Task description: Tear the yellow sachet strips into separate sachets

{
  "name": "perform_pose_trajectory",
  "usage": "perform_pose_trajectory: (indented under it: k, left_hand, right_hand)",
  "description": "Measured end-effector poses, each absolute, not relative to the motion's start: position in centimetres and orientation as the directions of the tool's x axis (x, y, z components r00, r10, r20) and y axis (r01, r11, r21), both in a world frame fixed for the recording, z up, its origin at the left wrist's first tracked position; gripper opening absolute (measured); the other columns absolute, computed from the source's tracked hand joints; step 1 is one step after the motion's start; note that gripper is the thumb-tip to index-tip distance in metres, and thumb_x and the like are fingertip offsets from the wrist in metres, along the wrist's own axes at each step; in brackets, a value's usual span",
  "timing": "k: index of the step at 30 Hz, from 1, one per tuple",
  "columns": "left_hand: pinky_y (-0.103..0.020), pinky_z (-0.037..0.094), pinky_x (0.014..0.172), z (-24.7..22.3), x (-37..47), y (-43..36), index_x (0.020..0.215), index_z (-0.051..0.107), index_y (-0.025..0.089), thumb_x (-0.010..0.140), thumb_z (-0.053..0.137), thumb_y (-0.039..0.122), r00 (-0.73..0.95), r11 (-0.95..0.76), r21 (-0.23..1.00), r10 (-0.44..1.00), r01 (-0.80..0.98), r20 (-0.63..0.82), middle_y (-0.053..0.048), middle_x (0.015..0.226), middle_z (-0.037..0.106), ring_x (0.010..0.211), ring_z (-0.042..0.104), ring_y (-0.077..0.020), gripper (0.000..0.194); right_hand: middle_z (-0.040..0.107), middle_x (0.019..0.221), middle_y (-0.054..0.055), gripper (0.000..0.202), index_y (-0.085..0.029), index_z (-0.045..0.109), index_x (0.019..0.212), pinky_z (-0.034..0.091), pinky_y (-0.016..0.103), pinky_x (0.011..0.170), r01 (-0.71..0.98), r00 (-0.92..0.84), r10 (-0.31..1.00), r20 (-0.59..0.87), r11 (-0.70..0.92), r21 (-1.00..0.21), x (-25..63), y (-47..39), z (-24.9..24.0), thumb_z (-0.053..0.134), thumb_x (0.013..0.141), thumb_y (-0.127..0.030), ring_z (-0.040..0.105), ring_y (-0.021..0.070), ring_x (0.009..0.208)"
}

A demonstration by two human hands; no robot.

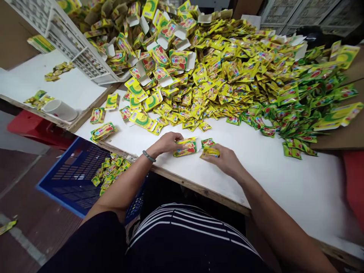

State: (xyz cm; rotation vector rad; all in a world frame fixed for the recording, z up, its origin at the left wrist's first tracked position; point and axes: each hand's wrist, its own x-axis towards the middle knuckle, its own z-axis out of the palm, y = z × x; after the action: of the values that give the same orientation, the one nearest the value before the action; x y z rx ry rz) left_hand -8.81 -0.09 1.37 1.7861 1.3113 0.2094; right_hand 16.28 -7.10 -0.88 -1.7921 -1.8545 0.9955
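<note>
My left hand point(167, 143) is closed around the left end of a small yellow-and-green candy box point(186, 147), held just over the white table. The box's right end has its white flap open, facing my other hand. In my right hand point(226, 159) is a yellow candy packet point(210, 152), pinched close to that open end. A green candy packet point(208, 142) shows just beyond the fingers of my right hand; whether they touch it I cannot tell. Behind both hands rises a big heap of yellow packets point(210, 91).
Green packets point(301, 110) pile up at the right. Open boxes point(182, 60) heap at the back left beside a white crate point(76, 41). A white cup point(60, 110) stands on the left table. Below the edge, a blue basket point(62, 189) holds several filled-looking boxes.
</note>
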Motion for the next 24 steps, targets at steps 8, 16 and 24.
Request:
perform_pose_trajectory:
  k: [8, 16, 24]
  left_hand:
    - [-0.026, 0.051, 0.071, 0.8, -7.3, -0.6, 0.092, 0.064, 0.012, 0.053, 0.09, 0.038, 0.466, 0.411, 0.902, 0.777, 0.134, -0.423, -0.005, 0.085, 0.073, 0.072, 0.066, -0.0136, 0.053]
    - [-0.024, 0.049, 0.067, 0.0, -6.3, -0.8, 0.085, 0.064, 0.012, 0.048, 0.091, 0.031, 0.436, 0.5, 0.863, 0.764, 0.067, -0.476, -0.003, 0.075, 0.07, 0.065, 0.063, -0.0116, 0.049]
    - [-0.026, 0.048, 0.072, 0.9, -5.9, -1.0, 0.089, 0.067, 0.013, 0.058, 0.085, 0.042, 0.411, 0.323, 0.924, 0.828, 0.206, -0.381, -0.004, 0.086, 0.071, 0.074, 0.063, -0.0141, 0.046]
  right_hand:
    - [0.069, 0.085, 0.003, 0.019, -0.022, 0.067, 0.087, 0.045, 0.03, 0.069, 0.495, -0.158, 0.987, -0.018, 0.064, -0.867, 16.2, -2.9, -0.4, 0.058, 0.082, -0.037, 0.059, 0.0183, 0.074]
    - [0.066, 0.085, 0.004, 0.011, -0.023, 0.072, 0.083, 0.042, 0.031, 0.072, 0.681, -0.182, 0.983, -0.019, 0.112, -0.724, 16.9, -2.8, -1.3, 0.061, 0.08, -0.025, 0.059, 0.0199, 0.079]
    - [0.062, 0.087, 0.007, 0.017, -0.021, 0.063, 0.073, 0.039, 0.03, 0.067, 0.784, -0.305, 0.951, -0.048, 0.222, -0.58, 17.5, -2.8, -0.3, 0.052, 0.083, -0.014, 0.058, 0.0203, 0.08]
